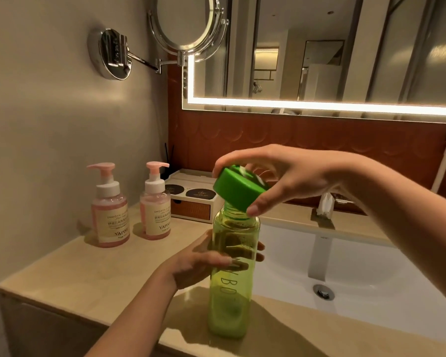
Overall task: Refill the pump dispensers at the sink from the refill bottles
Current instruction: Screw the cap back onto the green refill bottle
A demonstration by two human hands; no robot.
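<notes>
A tall translucent green refill bottle (231, 287) stands upright on the beige counter (93, 274) just left of the sink. My left hand (204, 261) holds it round the middle, fingers wrapped behind it. My right hand (281, 176) grips the bottle's green cap (238, 190), which is tilted and lifted just off the open neck. Two pink pump dispensers stand by the left wall: the left dispenser (110, 210) and the right dispenser (156, 204), both with pumps on and pink liquid inside.
A white sink basin (371, 274) with a metal drain (323, 291) lies to the right, its faucet (319, 243) at the back. A white box with dark coasters (191, 197) stands behind the dispensers. A swivel mirror (188, 24) hangs above.
</notes>
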